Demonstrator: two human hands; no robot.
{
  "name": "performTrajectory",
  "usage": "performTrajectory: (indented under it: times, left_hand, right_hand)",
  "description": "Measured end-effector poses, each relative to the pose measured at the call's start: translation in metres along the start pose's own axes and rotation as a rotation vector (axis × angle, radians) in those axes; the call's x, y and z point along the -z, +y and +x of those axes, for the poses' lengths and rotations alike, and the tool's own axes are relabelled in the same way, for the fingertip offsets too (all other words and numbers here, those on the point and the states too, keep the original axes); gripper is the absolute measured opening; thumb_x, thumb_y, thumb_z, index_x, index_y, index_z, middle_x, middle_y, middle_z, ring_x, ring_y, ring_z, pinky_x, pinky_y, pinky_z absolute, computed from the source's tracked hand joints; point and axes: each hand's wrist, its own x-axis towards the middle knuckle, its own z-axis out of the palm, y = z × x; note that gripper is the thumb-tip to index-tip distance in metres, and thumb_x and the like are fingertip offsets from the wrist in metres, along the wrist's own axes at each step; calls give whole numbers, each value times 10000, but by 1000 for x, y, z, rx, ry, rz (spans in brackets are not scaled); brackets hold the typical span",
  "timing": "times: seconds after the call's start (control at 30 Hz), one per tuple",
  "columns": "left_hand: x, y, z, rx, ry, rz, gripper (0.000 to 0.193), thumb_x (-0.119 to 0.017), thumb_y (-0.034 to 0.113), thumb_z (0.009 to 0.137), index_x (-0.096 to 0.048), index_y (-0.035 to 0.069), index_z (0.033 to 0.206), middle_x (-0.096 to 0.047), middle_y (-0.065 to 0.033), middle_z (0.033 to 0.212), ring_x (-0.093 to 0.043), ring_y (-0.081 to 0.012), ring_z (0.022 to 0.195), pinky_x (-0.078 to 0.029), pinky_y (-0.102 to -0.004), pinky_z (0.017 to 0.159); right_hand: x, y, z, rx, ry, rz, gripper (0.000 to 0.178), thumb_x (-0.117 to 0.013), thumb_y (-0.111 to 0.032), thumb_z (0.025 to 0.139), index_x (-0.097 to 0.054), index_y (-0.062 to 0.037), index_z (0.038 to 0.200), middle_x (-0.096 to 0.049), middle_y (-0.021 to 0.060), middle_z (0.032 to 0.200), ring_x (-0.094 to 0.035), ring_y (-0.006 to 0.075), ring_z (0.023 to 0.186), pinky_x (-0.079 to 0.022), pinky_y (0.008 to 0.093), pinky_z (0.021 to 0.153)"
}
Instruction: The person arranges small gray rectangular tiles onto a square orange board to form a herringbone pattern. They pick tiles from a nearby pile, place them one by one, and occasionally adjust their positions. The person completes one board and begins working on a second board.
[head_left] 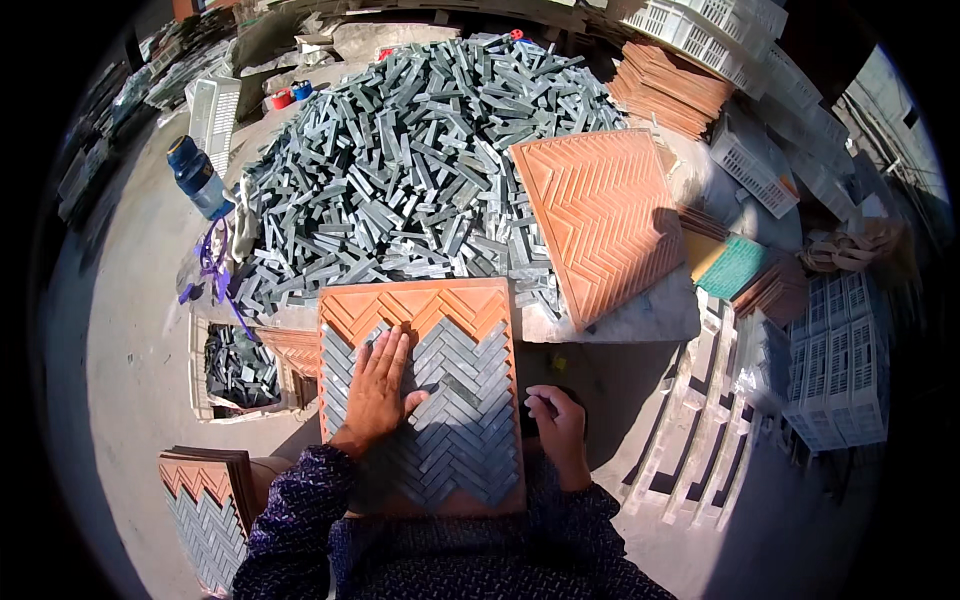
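An orange moulded tray [418, 297] lies before me, its herringbone grooves mostly filled with small grey stone strips [455, 420]. The zigzag grooves along its far end hold no strips. My left hand [378, 385] rests flat on the strips, fingers together and stretched out, thumb spread. Just off the tray's right edge, my right hand [560, 425] is closed with its fingers curled; whether something small is pinched in it I cannot make out. Beyond the tray rises a big heap of loose grey strips [400, 170].
A bare orange herringbone tray [605, 220] leans on the heap's right side. At the lower left stand filled trays [205, 520] and a crate [198, 375] of dark strips. A bottle [200, 180] is at the left; white crates [835, 370] and a slatted pallet [690, 430] are right.
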Motion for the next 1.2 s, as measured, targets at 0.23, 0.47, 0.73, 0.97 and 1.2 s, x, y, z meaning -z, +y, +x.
performTrajectory:
  times: [0.23, 0.47, 0.73, 0.97, 1.2]
  left_hand:
    - [7, 5, -4, -23, 14, 88, 854, -474, 575, 845, -256, -11, 1426, -295, -177, 1470, -283, -323, 1358, -189, -503, 1099]
    - [0, 30, -39, -57, -50, 93, 829, -468, 569, 847, -277, 3, 1422, -286, -164, 1479, -282, -307, 1363, -180, -496, 1105]
    - [2, 57, -70, -80, -212, 65, 884, -643, 497, 763, -265, 57, 1431, -273, -95, 1495, -256, -233, 1384, -162, -473, 1127]
    - [15, 52, -121, -187, -400, -87, 736, -626, 404, 806, -343, 67, 1397, -299, -95, 1485, -279, -216, 1374, -157, -463, 1128]
    - [31, 25, -209, 659, 402, -618, 436, -572, 224, 908, -470, 19, 1279, -478, -145, 1310, -474, -225, 1200, -335, -360, 1035]
  right_hand:
    - [-10, 17, -15, -71, 26, 26, 227, -574, -137, 905, -610, 3, 1079, -657, 89, 898, -603, 112, 781, -486, 251, 686]
    - [-13, 8, -28, -126, -82, -4, 261, -507, -149, 939, -576, 22, 1123, -639, 82, 982, -582, 124, 880, -463, 258, 792]
    - [-19, 32, -38, -272, -174, 245, 341, -403, -237, 998, -554, 21, 1162, -611, 55, 1059, -545, 122, 987, -414, 260, 898]
    - [-21, 36, -67, -744, -315, 840, 504, -305, -385, 1013, -455, 2, 1299, -554, 100, 1248, -532, 201, 1122, -391, 327, 993]
    - [-19, 35, -79, -883, -195, 709, 511, -337, -392, 1005, -450, 9, 1300, -536, 113, 1284, -523, 203, 1152, -384, 338, 1009]
